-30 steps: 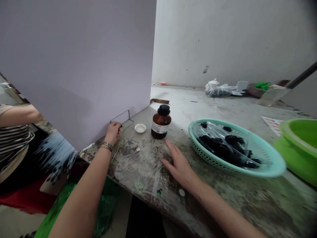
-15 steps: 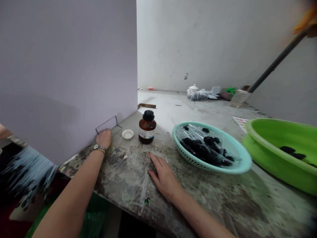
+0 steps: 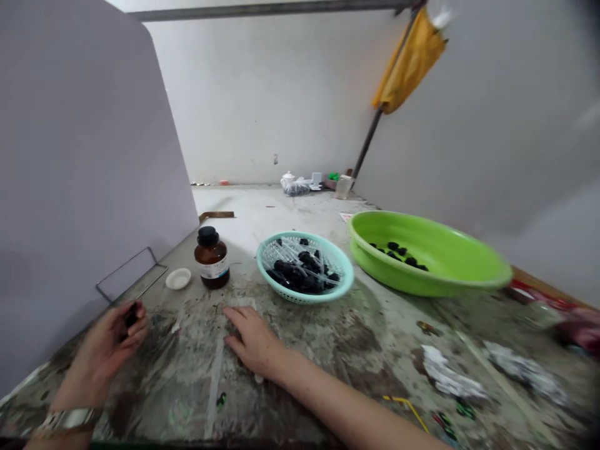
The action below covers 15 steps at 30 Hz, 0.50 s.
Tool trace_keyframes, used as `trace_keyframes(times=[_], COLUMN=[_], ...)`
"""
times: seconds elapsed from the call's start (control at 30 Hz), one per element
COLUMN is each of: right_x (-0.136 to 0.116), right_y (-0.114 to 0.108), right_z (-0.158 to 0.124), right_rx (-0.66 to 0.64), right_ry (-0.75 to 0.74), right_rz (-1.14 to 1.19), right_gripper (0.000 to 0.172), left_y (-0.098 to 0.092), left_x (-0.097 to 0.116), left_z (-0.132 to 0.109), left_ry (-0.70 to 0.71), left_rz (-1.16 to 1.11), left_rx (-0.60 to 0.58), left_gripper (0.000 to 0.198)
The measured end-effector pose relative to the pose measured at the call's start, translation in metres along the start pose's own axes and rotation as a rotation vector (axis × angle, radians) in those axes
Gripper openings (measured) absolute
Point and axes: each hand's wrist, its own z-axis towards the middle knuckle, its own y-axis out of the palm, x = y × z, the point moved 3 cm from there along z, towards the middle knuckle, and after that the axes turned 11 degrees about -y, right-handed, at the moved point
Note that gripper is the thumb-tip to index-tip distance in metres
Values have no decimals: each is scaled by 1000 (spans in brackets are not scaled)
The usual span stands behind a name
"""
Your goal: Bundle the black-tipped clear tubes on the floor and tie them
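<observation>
My left hand (image 3: 105, 347) rests at the near left of the stained table (image 3: 375, 325), fingers curled round a small black piece (image 3: 132, 314), close to a bent wire stand (image 3: 126, 275) at the foot of the lilac board (image 3: 79, 187). Flat on the table's middle lies my right hand (image 3: 250, 337), fingers stretched out, holding nothing. Just beyond it stand a brown bottle with a black cap (image 3: 212, 259), a small white cap (image 3: 179, 279) and a teal basket (image 3: 304, 267) of clear droppers with black bulbs.
A large green basin (image 3: 426, 259) with a few black bulbs sits right of the basket. Crumpled clear wrappers (image 3: 445, 375) lie at the near right. A teapot and bags (image 3: 300, 183) crowd the far corner, by a leaning pole with a yellow cloth (image 3: 407, 62).
The view swung right and up. My left hand came off the wire stand and drew back toward me, now holding a small black piece. My right hand stayed flat on the table.
</observation>
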Motion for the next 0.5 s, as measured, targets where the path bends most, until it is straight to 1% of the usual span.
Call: trace_keyframes(times=[0.03,0.07,0.13,0.2,0.27,0.37,0.43,0.5], right_x=[-5,-11,-24,-37,-47,-56,-58,-58], right_y=[-8,-16,-33,-49,-60,-67,-69,-70], right_z=[-3,-8,-21,-41,-66,-107,-133,-157], right_rx=[-34,-74,-147,-183,-170,-114,-62,-3], right_ry=[-11,-27,-57,-65,-44,-15,-11,-2], right_rz=[-17,-32,-46,-30,11,67,85,83], right_gripper=[49,48,47,46,44,40,39,40], left_y=[2,4,9,16,24,36,44,50], left_x=[-4,-8,-15,-22,-32,-49,-63,-75], left_z=[-8,-15,-28,-40,-50,-60,-63,-61], left_ry=[-45,-81,-117,-143,-138,-86,-62,-9], left_rz=[-81,-134,-146,-159,-196,-246,-255,-253], left_rx=[16,46,100,92,61,19,-22,-37], left_gripper=[2,7,14,19,24,20,15,17])
